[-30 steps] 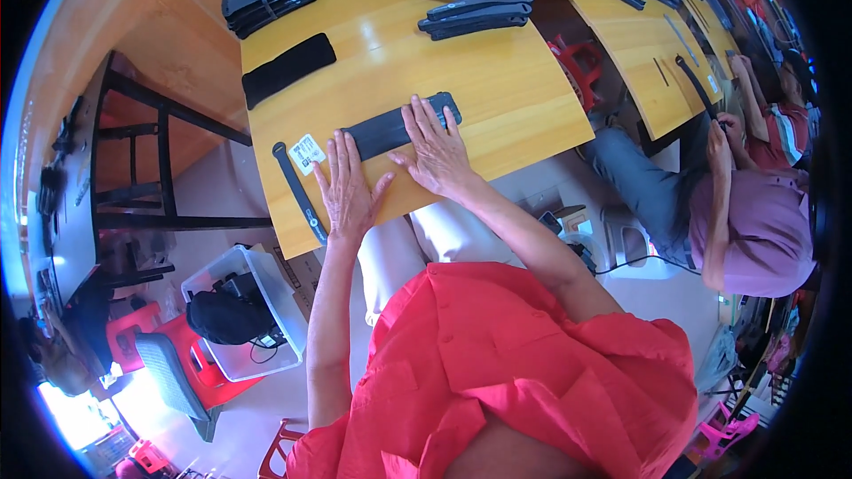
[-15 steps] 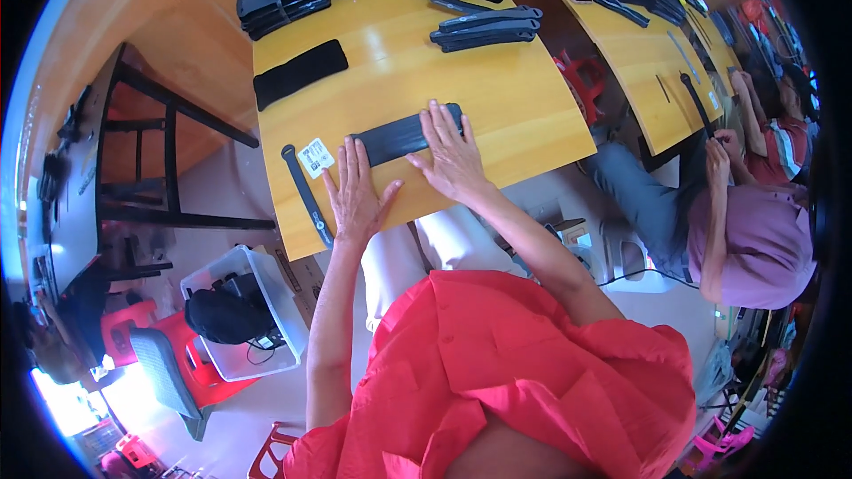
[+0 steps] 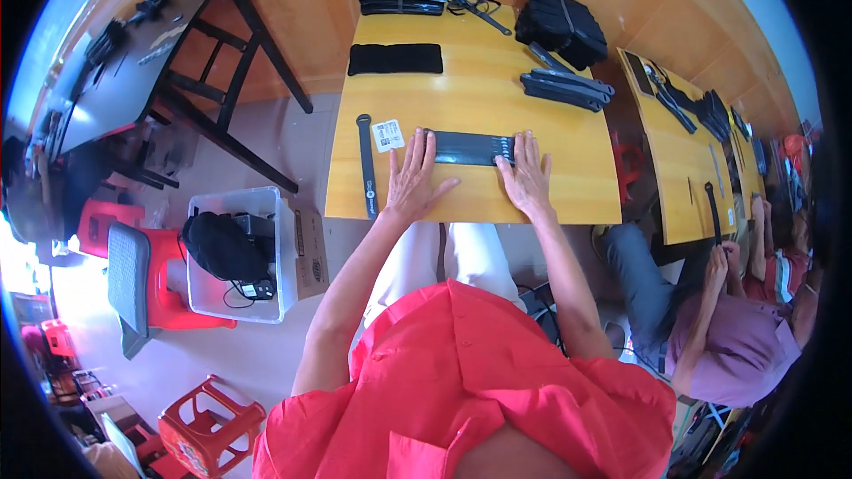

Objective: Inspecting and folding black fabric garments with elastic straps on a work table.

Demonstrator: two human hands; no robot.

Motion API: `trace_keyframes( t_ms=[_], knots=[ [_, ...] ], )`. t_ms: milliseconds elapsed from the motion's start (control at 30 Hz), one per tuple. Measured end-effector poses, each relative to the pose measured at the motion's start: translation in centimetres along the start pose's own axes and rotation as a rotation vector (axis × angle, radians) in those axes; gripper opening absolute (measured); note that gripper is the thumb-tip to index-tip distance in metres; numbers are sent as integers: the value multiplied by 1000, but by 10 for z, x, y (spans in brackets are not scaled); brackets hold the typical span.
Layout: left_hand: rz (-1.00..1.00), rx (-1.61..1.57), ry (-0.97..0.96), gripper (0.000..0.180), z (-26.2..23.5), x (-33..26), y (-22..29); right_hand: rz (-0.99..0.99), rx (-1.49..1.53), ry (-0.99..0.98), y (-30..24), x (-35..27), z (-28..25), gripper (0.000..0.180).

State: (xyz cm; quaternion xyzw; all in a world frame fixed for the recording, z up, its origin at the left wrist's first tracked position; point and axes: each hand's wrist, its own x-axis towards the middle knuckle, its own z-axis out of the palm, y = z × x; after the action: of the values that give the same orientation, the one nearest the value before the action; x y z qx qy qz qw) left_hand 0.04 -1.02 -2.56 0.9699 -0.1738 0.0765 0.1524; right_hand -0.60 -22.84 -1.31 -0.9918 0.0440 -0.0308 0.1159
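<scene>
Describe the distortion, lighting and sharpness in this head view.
Head view: strong fisheye, the yellow table edges bow and a black rim rings the frame; lighting is bright and even, blown out at the far left edge; the left hand and right hand on the black strip look sharp.

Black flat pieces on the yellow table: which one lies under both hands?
The long black strip at the near middle: the left hand and right hand press its two ends. The black pad and the narrow strap lie untouched.
</scene>
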Motion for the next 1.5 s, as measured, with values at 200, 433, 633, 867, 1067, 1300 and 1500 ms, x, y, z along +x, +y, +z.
trace_keyframes(
  t_ms=[200,433,633,867,1067,1300,1500],
  knots=[
    [-344,-755,393,35,-58,-61,-16,-357,360,289,-57,-37,-24,29],
    [-770,-1106,530,29,-37,-172,-64,-756,401,163,-149,-66,19,45],
    [-992,-1453,370,28,-28,-187,-43,-942,295,154,-148,-55,50,35],
    [-755,-2090,34,35,-47,-129,-6,-523,968,115,-141,-78,-8,26],
    [-582,-2305,24,27,-77,-95,24,-481,936,225,-129,-94,-53,28],
    [-539,-2217,-57,31,-120,-84,39,-489,1056,139,-118,-97,-95,23],
    [-553,-2130,-48,32,-124,-85,45,-584,936,122,-106,-91,-110,17]
  ],
)
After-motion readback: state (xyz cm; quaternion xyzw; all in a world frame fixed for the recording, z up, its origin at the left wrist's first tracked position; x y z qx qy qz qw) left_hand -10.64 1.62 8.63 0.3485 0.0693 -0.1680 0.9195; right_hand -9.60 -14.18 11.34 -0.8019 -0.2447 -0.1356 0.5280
